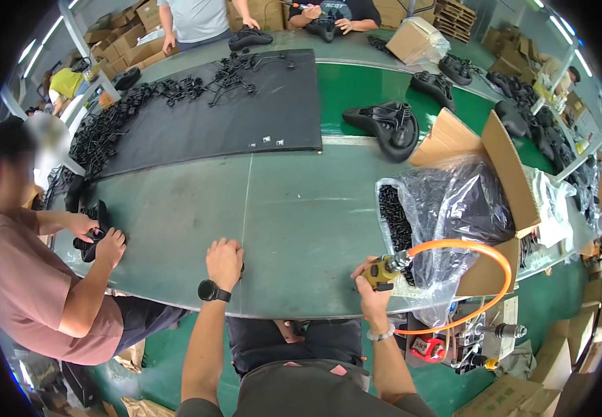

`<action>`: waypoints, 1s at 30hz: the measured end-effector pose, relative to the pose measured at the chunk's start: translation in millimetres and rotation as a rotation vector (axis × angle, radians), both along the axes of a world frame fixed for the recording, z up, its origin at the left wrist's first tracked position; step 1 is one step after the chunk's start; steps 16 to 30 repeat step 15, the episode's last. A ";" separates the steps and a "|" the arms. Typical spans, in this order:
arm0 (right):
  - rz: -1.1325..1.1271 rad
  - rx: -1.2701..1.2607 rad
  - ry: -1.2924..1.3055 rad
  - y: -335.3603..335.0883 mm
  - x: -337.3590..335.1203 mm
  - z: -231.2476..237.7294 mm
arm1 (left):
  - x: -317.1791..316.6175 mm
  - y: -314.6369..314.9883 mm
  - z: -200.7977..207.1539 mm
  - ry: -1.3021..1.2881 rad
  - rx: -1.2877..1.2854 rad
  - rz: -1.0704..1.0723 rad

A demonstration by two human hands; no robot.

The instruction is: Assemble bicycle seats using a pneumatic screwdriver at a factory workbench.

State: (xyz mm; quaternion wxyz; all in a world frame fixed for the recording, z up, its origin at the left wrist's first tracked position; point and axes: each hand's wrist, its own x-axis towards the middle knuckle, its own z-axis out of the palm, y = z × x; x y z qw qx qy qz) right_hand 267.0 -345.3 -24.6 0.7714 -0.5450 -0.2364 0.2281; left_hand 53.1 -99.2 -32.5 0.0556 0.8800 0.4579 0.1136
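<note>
My left hand [224, 264], with a black watch on its wrist, rests on the grey-green tabletop [287, 229] near the front edge. Its fingers are curled, and a bit of something dark shows at its right side, too covered to name. My right hand [374, 295] is wrapped round a yellow air tool [380, 272], held over the table edge by the box. An orange air hose [502, 260] loops from the tool off to the right. Beside it, an opened cardboard box [513, 174] holds a clear plastic bag [447, 208] and many small black parts [392, 212].
Black bicycle saddles [388, 125] lie on the green belt [356, 83] across the table. A black mat [245, 111] bears a heap of thin black metal parts [123, 104]. At left a co-worker handles a saddle [94, 229]; two more people work opposite. Tools [429, 347] hang below right.
</note>
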 end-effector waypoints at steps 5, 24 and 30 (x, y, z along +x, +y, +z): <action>0.023 -0.031 -0.022 -7.8 -4.0 -3.2 | -8.6 -1.6 -1.2 0.004 0.030 -0.056; -0.011 0.017 -0.050 -3.2 -8.4 -8.7 | -17.2 6.7 -1.7 -0.065 0.059 -0.008; -0.011 0.017 -0.050 -3.2 -8.4 -8.7 | -17.2 6.7 -1.7 -0.065 0.059 -0.008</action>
